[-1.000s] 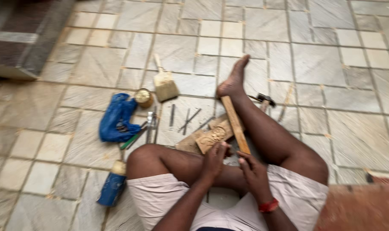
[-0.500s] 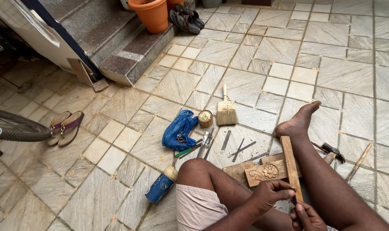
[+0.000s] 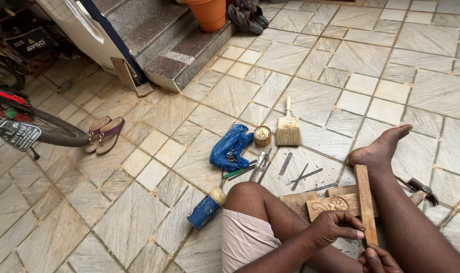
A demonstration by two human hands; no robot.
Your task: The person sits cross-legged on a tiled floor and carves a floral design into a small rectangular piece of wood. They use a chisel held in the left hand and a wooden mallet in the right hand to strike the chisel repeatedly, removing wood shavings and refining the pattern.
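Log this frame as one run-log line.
left hand: pinching wood strip | right hand: at strip's near end, grip unclear | carved block: on floor under strip | chisels, brush, hammer: on tiles

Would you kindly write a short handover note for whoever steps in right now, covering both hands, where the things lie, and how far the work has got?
Left hand: fingers closed on the near end of the wooden strip.
Right hand: just below that end at the picture's edge; its grip cannot be made out.
The strip runs from the hands up to the bare foot and lies across the carved wooden block.
On the floor tiles: metal chisels, brush, small round tin, blue bag, blue can, hammer.
Done: the block already bears a carved pattern.
Left: cannot be judged from this view.
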